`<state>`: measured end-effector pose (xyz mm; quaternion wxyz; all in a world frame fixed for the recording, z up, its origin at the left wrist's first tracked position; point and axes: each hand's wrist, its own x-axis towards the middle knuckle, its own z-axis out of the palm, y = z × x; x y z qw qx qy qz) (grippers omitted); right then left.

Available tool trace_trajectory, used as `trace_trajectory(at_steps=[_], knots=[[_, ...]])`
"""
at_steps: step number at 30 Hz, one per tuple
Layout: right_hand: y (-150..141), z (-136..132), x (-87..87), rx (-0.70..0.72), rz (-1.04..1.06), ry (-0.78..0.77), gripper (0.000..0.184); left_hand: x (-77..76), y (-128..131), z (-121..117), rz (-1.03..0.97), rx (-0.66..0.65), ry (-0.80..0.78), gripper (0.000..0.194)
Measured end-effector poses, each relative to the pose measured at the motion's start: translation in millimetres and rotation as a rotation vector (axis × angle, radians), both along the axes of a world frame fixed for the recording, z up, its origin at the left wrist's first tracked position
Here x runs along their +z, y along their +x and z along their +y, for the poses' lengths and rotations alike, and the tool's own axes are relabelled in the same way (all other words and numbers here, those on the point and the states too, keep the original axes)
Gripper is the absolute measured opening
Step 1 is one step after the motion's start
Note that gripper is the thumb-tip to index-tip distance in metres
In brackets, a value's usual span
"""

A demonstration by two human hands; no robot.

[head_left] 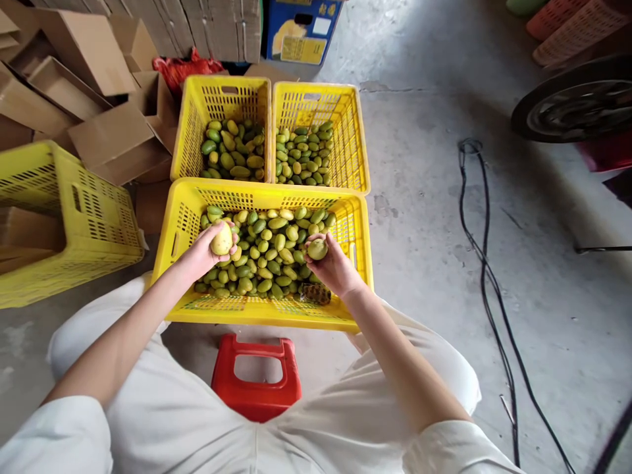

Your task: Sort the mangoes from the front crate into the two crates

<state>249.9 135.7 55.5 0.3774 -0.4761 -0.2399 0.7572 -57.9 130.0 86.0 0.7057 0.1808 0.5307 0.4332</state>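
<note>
My left hand (208, 251) is closed around a pale yellow oval fruit (222, 239), held above the left part of the near yellow crate (266, 317). On the right, my right hand (336, 265) grips a greenish-yellow fruit (317, 249) over the same crate, its fingers partly hidden behind it. Below both hands lies a heap of green and yellow oval fruits (266, 253), too small to name by kind. A dark brown patterned piece (315, 293) rests among them at the crate's near right corner.
Behind stand two yellow crates, a left one (180, 141) and a right one (363, 145), each partly filled with similar fruits. Cardboard boxes (116, 141) and another yellow crate (99, 217) are at left. A red stool (257, 388) sits between my legs; black cable (486, 263) crosses the right floor.
</note>
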Motion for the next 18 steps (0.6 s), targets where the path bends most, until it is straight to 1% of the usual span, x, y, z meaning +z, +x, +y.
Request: trace_trajectory(at_steps=[4, 7, 9, 11, 13, 16, 18], knots=[[1.8, 2.0, -6.3, -0.042, -0.076, 0.083, 0.031, -0.9, 1.5, -0.8, -0.001, -0.036, -0.004, 0.039], [2.8, 2.8, -8.6, -0.114, -0.037, 0.075, 0.036, -4.6, 1.7, -2.7, 0.003, -0.078, 0.044, 0.039], [4.1, 3.4, -8.7, -0.131, 0.003, 0.056, 0.040, -9.0, 1.2, -3.7, 0.032, -0.080, 0.097, 0.038], [5.7, 4.1, -7.8, -0.115, 0.028, 0.053, 0.040, -14.3, 0.3, -3.5, 0.076, -0.024, 0.142, 0.041], [7.0, 4.6, -6.4, -0.111, 0.043, 0.058, 0.038, -19.2, -0.7, -1.6, 0.099, 0.064, 0.144, 0.044], [6.6, 4.5, -5.2, -0.145, 0.058, 0.037, 0.033, -22.6, -1.5, 2.9, 0.063, 0.184, 0.080, 0.044], [5.0, 4.0, -5.4, -0.163, 0.065, 0.020, 0.036, -20.7, -1.5, 5.2, 0.010, 0.241, 0.037, 0.040]])
